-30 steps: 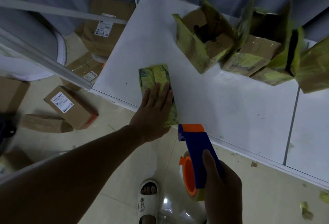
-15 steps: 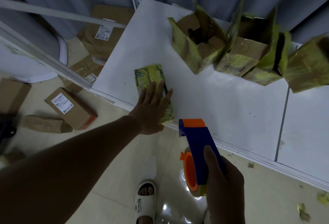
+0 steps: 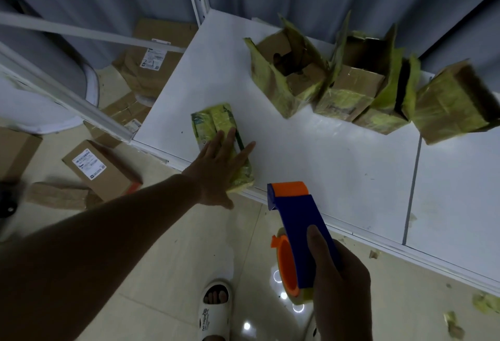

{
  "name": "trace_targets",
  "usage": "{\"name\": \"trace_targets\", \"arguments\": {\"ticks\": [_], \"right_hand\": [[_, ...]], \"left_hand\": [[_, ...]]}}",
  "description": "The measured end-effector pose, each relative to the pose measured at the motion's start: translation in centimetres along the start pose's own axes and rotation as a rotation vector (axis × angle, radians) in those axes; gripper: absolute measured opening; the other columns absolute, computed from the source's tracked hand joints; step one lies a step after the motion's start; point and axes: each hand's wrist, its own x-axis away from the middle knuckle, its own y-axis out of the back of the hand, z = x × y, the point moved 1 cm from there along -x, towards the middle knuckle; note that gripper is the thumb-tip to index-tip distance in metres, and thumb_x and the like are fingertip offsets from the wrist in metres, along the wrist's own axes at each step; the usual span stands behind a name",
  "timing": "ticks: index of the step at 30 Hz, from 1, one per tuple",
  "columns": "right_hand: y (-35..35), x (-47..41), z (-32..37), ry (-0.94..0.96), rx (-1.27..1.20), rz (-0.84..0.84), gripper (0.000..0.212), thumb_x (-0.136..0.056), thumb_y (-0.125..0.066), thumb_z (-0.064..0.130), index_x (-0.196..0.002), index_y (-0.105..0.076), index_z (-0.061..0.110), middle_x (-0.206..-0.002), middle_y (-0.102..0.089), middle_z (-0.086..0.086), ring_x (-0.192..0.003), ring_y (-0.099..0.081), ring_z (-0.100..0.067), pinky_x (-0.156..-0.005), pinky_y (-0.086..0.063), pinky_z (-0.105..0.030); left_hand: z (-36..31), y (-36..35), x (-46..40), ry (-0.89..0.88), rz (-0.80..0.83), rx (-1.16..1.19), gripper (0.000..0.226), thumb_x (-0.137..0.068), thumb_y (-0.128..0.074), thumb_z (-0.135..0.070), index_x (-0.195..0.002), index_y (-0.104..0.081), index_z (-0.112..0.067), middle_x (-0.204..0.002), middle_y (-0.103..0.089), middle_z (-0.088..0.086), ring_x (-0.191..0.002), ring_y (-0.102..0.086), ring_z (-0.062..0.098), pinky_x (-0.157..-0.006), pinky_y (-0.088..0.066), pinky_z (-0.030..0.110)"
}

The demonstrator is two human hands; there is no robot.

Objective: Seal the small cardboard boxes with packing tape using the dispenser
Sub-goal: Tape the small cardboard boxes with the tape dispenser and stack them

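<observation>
Small box (image 3: 222, 140) lies flat at the counter's (image 3: 338, 164) near edge, approx 10 o'clock from frame centre, wrapped in yellowish glossy tape w/ a dark slit along its top. L hand (image 3: 220, 168) rests on it, palm down, fingers straight & spread, covering its near half. R hand (image 3: 339, 278) at approx 5 o'clock, off the counter over the floor, fingers curled round the dispenser (image 3: 299, 235): blue plastic body, orange cap at the front, orange hub w/ a clear tape roll below. Dispenser nose sits just beside the counter edge, at approx 4 o'clock of the box, not touching it. Counter is smooth white panel w/ a seam on the right. Open boxes (image 3: 332, 78) at approx 1 o'clock: brown cardboard, flaps up, sides taped yellow, crinkled. Floor (image 3: 173, 273) is pale glossy tile; plain cardboard parcels (image 3: 101, 170) w/ white labels at 9 o'clock; a white sandal (image 3: 215, 311) at 6.
</observation>
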Motion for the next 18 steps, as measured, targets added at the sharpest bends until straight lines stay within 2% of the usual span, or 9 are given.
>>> {"name": "trace_targets", "arguments": {"ticks": [2,4,6,10,13,16,18], "right_hand": [[0.4,-0.1,-0.1,0.001,-0.008,0.000,0.026,-0.071,-0.052,0.051,-0.067,-0.061,0.028,-0.056,-0.067,0.016,-0.055,-0.064,0.001,-0.047,-0.044,-0.021],[0.6,-0.2,-0.3,-0.004,-0.018,0.013,0.026,-0.072,-0.051,0.051,-0.068,-0.061,0.028,-0.057,-0.067,0.017,-0.056,-0.064,0.001,-0.050,-0.045,-0.025],[0.7,-0.2,-0.5,-0.018,-0.032,0.027,0.025,-0.072,-0.052,0.051,-0.070,-0.063,0.028,-0.058,-0.068,0.015,-0.056,-0.065,-0.001,-0.048,-0.047,-0.023],[1.2,-0.3,-0.6,-0.052,-0.083,0.032,0.022,-0.073,-0.055,0.048,-0.073,-0.066,0.029,-0.060,-0.070,0.008,-0.054,-0.065,-0.004,-0.043,-0.045,-0.017],[1.5,-0.5,-0.6,-0.078,-0.160,0.011,0.020,-0.073,-0.057,0.045,-0.076,-0.069,0.029,-0.062,-0.071,0.008,-0.055,-0.066,-0.003,-0.041,-0.046,-0.013],[1.8,-0.8,-0.8,-0.081,-0.199,-0.025,0.025,-0.070,-0.057,0.048,-0.074,-0.072,0.029,-0.064,-0.072,0.009,-0.056,-0.066,-0.003,-0.050,-0.047,-0.021],[2.0,-0.9,-0.7,-0.099,-0.248,-0.054,0.027,-0.066,-0.059,0.052,-0.070,-0.077,0.031,-0.064,-0.072,0.007,-0.056,-0.066,-0.004,-0.057,-0.046,-0.030]], "left_hand": [[0.9,0.6,0.4,-0.035,0.033,-0.004,0.142,-0.068,-0.083,-0.060,-0.151,0.030,-0.038,-0.160,0.037,0.006,-0.148,0.027,0.040,-0.117,-0.007,0.058],[1.3,1.0,0.9,-0.038,0.021,0.018,0.129,-0.072,-0.082,-0.055,-0.157,0.014,-0.039,-0.163,0.032,0.003,-0.151,0.023,0.037,-0.116,-0.024,0.060],[1.1,0.9,1.1,-0.021,-0.003,0.041,0.121,-0.076,-0.080,-0.055,-0.158,0.008,-0.040,-0.164,0.029,0.001,-0.152,0.021,0.035,-0.115,-0.032,0.060],[-0.4,0.6,0.9,0.040,-0.059,0.147,0.116,-0.077,-0.073,-0.063,-0.159,0.006,-0.038,-0.167,0.022,0.001,-0.153,0.018,0.033,-0.114,-0.031,0.061],[-2.3,0.6,0.6,0.137,-0.178,0.282,0.107,-0.075,-0.065,-0.071,-0.160,-0.012,-0.033,-0.170,0.004,0.002,-0.155,0.004,0.032,-0.116,-0.032,0.061],[-4.0,0.4,-0.1,0.220,-0.261,0.356,0.093,-0.081,-0.062,-0.068,-0.158,-0.026,-0.032,-0.169,-0.009,0.006,-0.154,-0.006,0.033,-0.118,-0.031,0.055],[-4.4,0.6,-0.3,0.196,-0.300,0.411,0.078,-0.088,-0.066,-0.056,-0.154,-0.036,-0.027,-0.166,-0.020,0.009,-0.152,-0.011,0.031,-0.118,-0.030,0.048]]}}
